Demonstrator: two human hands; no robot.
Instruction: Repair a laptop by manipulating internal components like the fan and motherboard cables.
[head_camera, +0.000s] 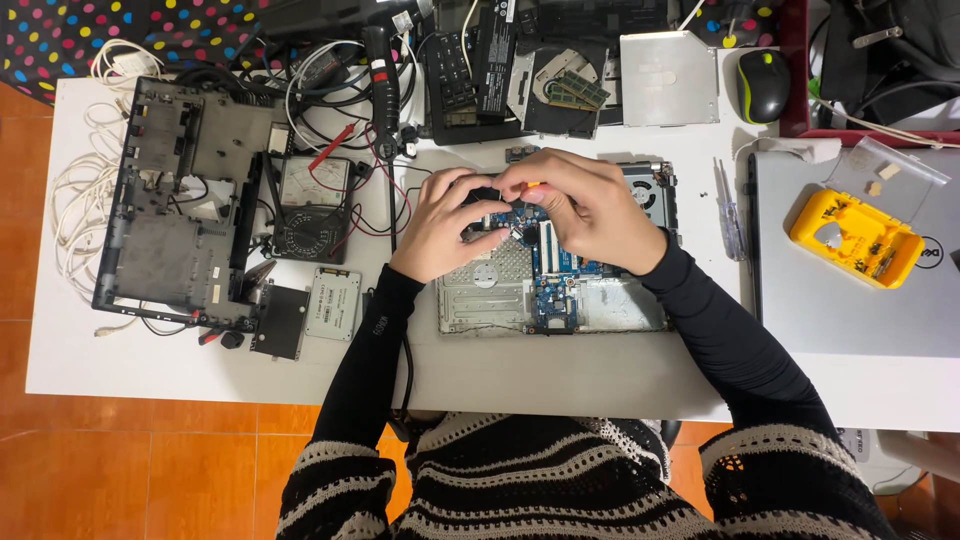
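An opened laptop base (600, 310) with a blue circuit board (552, 290) lies in the middle of the white table (200, 370). My left hand (440, 225) rests on its upper left part, fingers curled on a small black part (484, 195). My right hand (590, 205) is closed around a small screwdriver with an orange handle tip (533, 185), held over the board. Both hands meet above the board and hide what lies under them.
A black laptop shell (175, 210) and an analogue multimeter (312, 205) with red leads lie at left, two drives (333, 302) below them. A closed silver laptop (850, 290) with a yellow bit case (855, 238) is at right. A mouse (762, 85), optical drive (668, 78) and cables sit behind.
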